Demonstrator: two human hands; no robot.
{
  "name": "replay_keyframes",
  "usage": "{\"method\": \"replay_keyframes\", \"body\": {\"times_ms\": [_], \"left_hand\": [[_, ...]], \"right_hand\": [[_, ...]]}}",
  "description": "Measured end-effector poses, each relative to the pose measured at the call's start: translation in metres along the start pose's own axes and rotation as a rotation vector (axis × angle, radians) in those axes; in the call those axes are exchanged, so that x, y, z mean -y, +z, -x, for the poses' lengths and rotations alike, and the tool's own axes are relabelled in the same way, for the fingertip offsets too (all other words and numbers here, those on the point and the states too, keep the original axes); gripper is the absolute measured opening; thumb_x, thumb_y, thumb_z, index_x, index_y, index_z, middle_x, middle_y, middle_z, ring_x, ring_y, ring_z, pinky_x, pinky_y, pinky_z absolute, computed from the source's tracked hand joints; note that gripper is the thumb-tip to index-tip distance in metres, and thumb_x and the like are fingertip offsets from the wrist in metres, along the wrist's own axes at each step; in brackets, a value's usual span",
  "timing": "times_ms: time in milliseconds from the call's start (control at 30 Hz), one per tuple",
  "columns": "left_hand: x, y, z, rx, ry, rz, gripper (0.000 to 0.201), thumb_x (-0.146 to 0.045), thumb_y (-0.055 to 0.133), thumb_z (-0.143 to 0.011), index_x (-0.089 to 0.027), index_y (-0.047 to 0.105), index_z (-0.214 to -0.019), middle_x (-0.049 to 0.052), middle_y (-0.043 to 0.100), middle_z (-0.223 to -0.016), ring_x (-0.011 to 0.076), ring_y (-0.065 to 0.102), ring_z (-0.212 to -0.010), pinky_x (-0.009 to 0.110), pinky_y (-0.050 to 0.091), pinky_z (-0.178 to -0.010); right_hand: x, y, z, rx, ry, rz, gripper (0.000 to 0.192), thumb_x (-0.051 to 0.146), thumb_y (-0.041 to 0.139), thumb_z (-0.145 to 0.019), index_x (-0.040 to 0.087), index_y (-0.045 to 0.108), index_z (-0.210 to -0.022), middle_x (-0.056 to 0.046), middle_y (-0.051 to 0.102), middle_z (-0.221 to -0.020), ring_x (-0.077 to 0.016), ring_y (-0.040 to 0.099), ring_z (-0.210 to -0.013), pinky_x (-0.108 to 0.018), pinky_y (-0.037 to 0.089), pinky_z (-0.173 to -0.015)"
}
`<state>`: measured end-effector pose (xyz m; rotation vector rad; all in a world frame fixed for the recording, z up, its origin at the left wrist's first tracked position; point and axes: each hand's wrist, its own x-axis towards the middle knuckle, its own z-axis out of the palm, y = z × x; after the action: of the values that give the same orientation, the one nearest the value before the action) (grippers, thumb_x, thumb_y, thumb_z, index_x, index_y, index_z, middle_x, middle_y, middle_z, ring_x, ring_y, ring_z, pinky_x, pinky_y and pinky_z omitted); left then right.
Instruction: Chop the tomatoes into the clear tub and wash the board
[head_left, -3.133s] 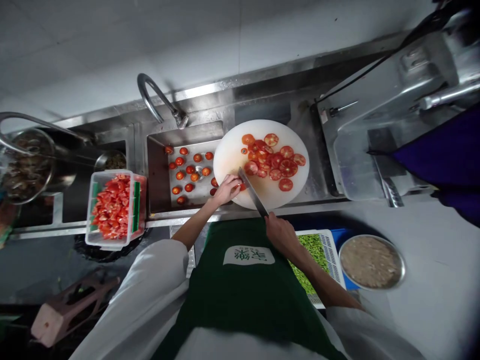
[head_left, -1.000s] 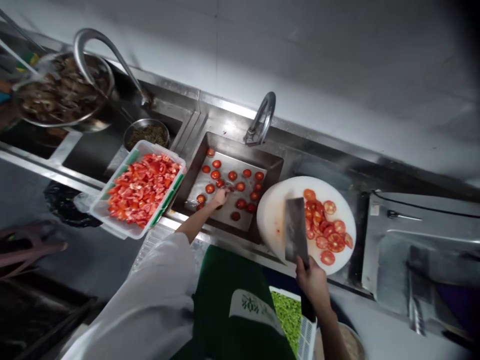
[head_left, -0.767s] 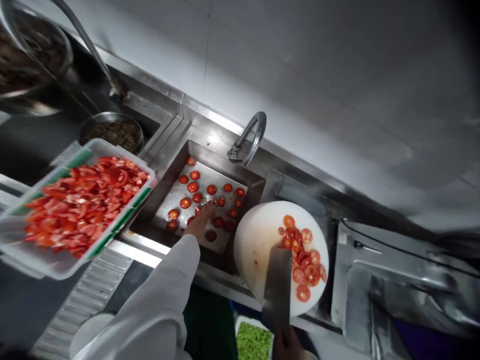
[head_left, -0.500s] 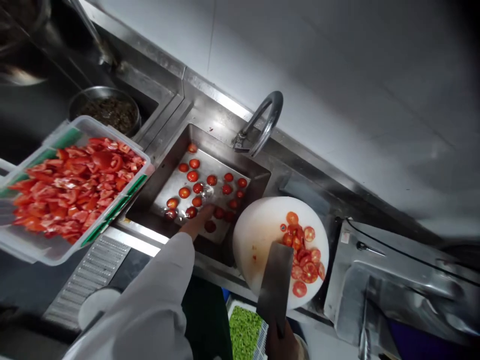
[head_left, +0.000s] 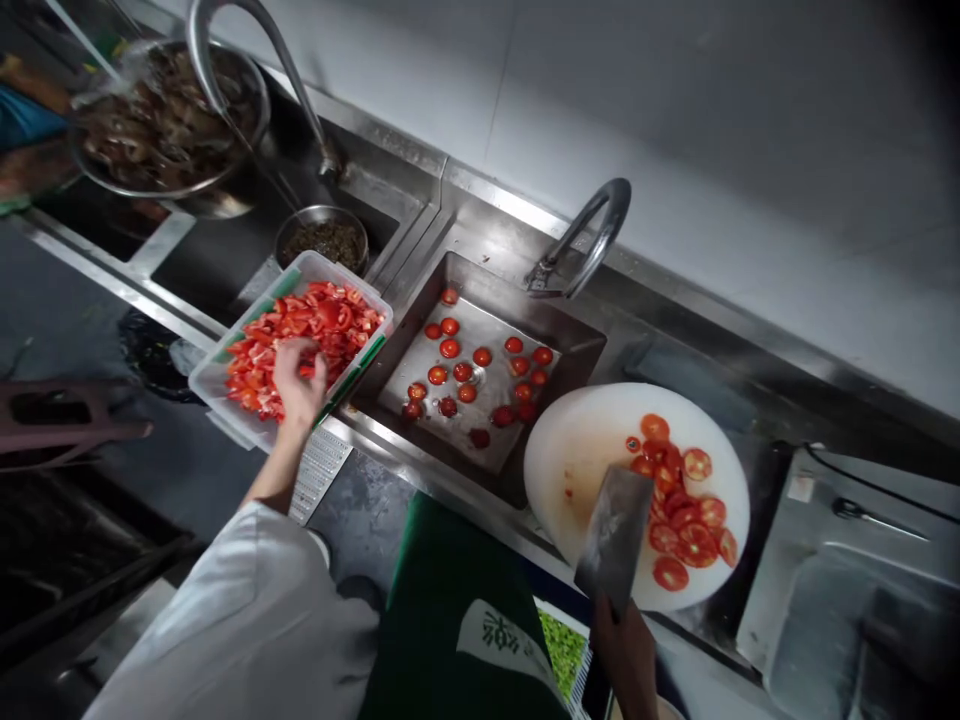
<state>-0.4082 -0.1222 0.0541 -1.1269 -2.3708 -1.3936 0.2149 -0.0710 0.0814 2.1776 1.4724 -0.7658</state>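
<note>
left fingers (head_left: pixel 295 352) over chopped tomatoes (head_left: pixel 341 322)

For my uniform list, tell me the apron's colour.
The apron is dark green with a pale printed patch, best seen in the head view.

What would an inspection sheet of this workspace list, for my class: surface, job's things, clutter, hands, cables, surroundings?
Surface: metal sink, white cutting board.
Job's things: sliced tomatoes on the board, whole-looking tomatoes in the sink, cut pieces in a clear container.
Clutter: pinkish stool and black plastic, left.
Left hand: over the cut pieces; contact unclear.
Right hand: grips a cleaver, blade over the board.
Cables: dark cord, far right.
Surroundings: curved faucet behind the sink, pale wall.
</note>
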Motion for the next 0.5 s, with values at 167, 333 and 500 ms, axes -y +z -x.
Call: {"method": "replay_keyframes", "body": {"times_ms": [167,333,500], "left_hand": [[0.003,0.030,-0.013,0.060,0.044,-0.047,0.024,-0.020,0.063,-0.095,-0.022,0.074,-0.116,0.012,0.068,-0.133,0.0293,0.064,-0.126,0.051,0.050,-0.115],[-0.028,0.198,0.044,0.887,-0.209,-0.007,0.029,-0.008,0.060,-0.091,-0.012,0.076,-0.115,0.016,0.071,-0.128,0.0262,0.066,-0.120,0.040,0.051,-0.114],[-0.011,0.321,0.065,1.027,-0.458,-0.149,0.072,-0.014,0.074,-0.090,-0.007,0.052,-0.157,0.029,0.031,-0.169,0.0455,0.035,-0.152,0.068,0.036,-0.120]], "right_hand": [[-0.001,-0.002,0.000,0.007,0.008,-0.034,0.031,0.055,0.046,-0.088,0.026,0.056,-0.085,-0.019,0.077,-0.089,-0.0350,0.073,-0.090,-0.039,0.053,-0.080],[-0.001,0.003,0.008,-0.036,-0.008,-0.073,0.048,0.069,0.041,-0.087,0.025,0.061,-0.086,-0.021,0.078,-0.095,-0.0369,0.075,-0.101,-0.039,0.055,-0.082],[-0.009,0.005,0.012,-0.086,0.053,-0.017,0.062,0.080,0.036,-0.088,0.025,0.065,-0.085,-0.019,0.078,-0.083,-0.0360,0.077,-0.090,-0.039,0.057,-0.071]]}}
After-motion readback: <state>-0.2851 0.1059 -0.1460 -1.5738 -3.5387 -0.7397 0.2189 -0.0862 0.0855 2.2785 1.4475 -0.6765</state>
